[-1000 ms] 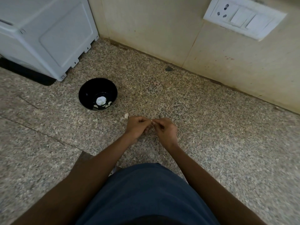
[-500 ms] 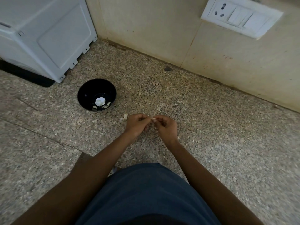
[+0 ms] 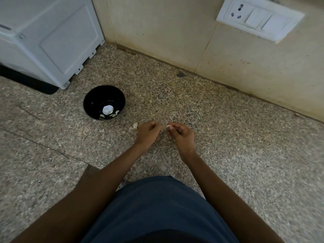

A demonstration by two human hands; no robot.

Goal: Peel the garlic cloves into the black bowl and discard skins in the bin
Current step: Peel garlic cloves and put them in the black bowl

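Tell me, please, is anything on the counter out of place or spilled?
Yes. A scrap of garlic skin lies loose on the granite counter, between the black bowl and the left hand, not in any bin; no bin is in view. A dark stain marks the counter near the wall.

White appliance (image 3: 47,37) on speckled counter (image 3: 245,146); wall switchboard (image 3: 259,18).

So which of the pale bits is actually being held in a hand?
The garlic clove pinched at the right hand's fingertips. The other pale pieces lie inside the black bowl, and one scrap sits loose on the counter.
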